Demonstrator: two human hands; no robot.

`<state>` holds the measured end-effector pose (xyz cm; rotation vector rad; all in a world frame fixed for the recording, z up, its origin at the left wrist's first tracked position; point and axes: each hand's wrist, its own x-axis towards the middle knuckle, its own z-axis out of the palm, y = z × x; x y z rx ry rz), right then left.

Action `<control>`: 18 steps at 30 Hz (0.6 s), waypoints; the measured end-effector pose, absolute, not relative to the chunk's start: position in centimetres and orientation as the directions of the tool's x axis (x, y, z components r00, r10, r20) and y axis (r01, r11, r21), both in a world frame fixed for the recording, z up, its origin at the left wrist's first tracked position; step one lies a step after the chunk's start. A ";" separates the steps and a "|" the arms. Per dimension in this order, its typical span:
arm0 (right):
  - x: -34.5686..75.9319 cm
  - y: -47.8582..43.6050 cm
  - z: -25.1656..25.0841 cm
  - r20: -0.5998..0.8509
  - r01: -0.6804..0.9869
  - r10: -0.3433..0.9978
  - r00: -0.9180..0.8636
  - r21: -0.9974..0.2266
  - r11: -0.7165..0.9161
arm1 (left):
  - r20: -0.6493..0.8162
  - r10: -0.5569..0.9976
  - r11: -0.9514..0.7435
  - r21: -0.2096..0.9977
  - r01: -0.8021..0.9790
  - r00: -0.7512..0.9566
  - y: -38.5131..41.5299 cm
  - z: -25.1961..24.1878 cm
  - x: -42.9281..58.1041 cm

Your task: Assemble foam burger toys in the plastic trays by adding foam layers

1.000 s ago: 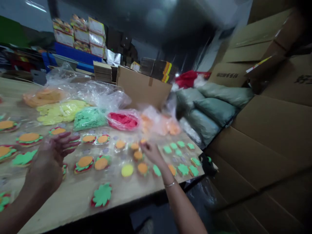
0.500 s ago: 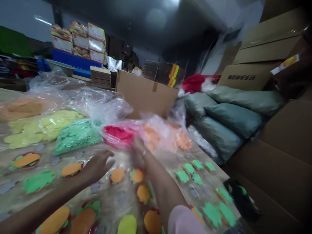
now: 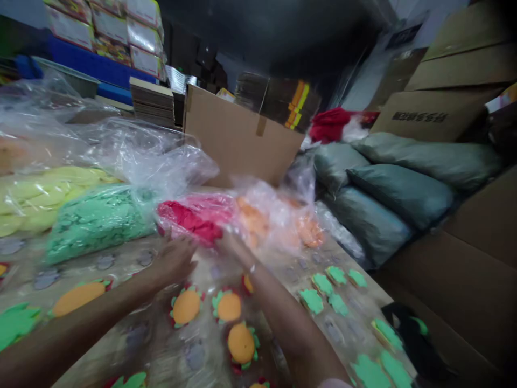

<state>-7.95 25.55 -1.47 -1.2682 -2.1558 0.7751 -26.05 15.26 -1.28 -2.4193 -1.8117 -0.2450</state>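
My right hand (image 3: pixel 232 243) is at the near right end of a clear plastic bag of red cut-out pieces (image 3: pixel 189 220), its fingertips against the red pieces. Blur hides whether those fingers grip one. Just in front of the same bag is my left hand (image 3: pixel 177 260), palm down, the thumb apart from the fingers and nothing visible in it. Below the hands lie small stacks of orange rounds over green and red frilled pieces, such as one orange-topped stack (image 3: pixel 186 307) and another orange-topped stack (image 3: pixel 241 344).
Bags of green pieces (image 3: pixel 100 218), yellow pieces (image 3: pixel 60 191) and orange pieces (image 3: pixel 254 218) line the table's back. Behind stands a cardboard box (image 3: pixel 238 143). Green-topped stacks (image 3: pixel 311 300) lie at right. Stuffed grey-green sacks (image 3: pixel 404 188) are beyond the table's right edge.
The view has shifted closer and tilted down. My left hand has moved forward to the red bag's near edge. My right hand stays at the bag's right end.
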 end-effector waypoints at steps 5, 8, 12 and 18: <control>-7.7 24.4 0.2 0.155 0.611 0.876 -0.458 -0.660 0.436 | 0.348 0.912 -0.264 0.096 0.960 0.216 15.6 -0.3 -25.9; -8.2 23.9 1.5 0.249 0.458 0.843 -0.476 -0.749 0.480 | 0.572 0.812 -0.355 0.324 0.877 0.117 17.3 1.4 -25.9; -8.4 23.2 2.7 0.301 0.117 0.877 -0.374 -0.923 0.366 | 0.294 0.956 -0.265 0.884 0.385 -0.018 19.3 3.6 -26.4; -8.0 20.2 4.0 0.088 -0.120 0.887 -0.453 -0.992 0.038 | -0.118 0.979 0.142 0.980 -0.138 0.168 15.8 4.6 -26.2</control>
